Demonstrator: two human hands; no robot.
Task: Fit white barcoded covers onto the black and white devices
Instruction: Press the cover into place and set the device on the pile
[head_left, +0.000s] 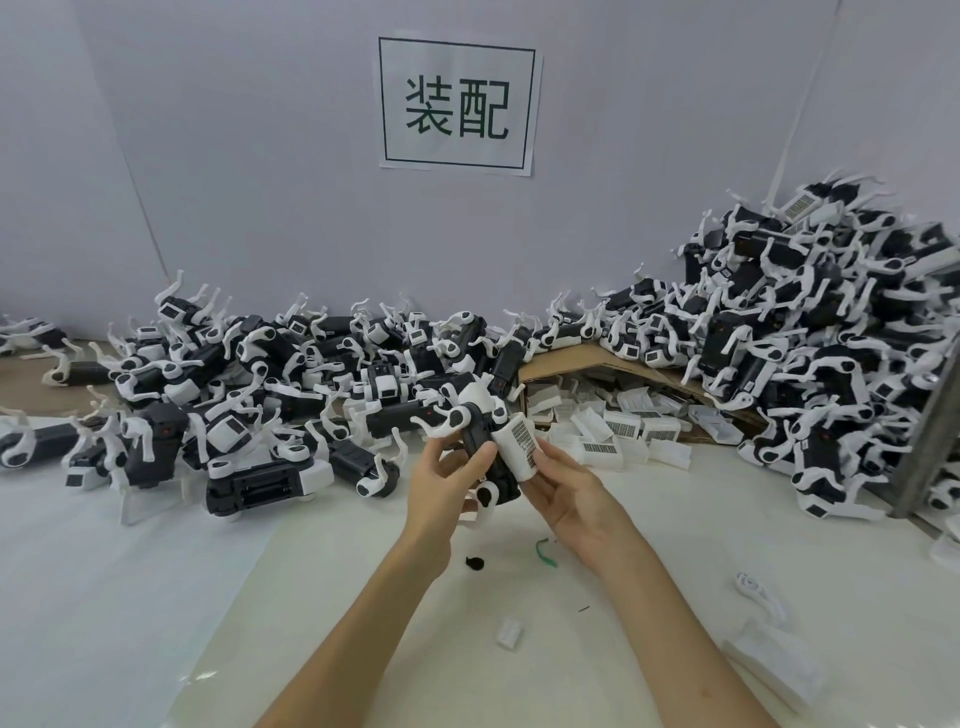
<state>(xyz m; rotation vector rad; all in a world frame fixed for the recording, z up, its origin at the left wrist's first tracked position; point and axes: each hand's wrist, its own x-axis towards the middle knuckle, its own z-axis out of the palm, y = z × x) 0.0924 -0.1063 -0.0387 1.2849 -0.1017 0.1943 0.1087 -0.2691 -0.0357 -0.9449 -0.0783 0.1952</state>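
Head view: left hand (441, 486) gripping black-and-white device (480, 441), right hand (563, 488) pinching barcoded cover (519, 447) against its right side.

A factory assembly bench. Heaps of identical black and white devices (810, 338) crowd the table (363, 597) beside a box (571, 358) of barcoded covers (623, 423), under a wall sign (457, 104).

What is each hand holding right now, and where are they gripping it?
Left hand grips the device round its black body; right hand pinches the white cover by its lower end.
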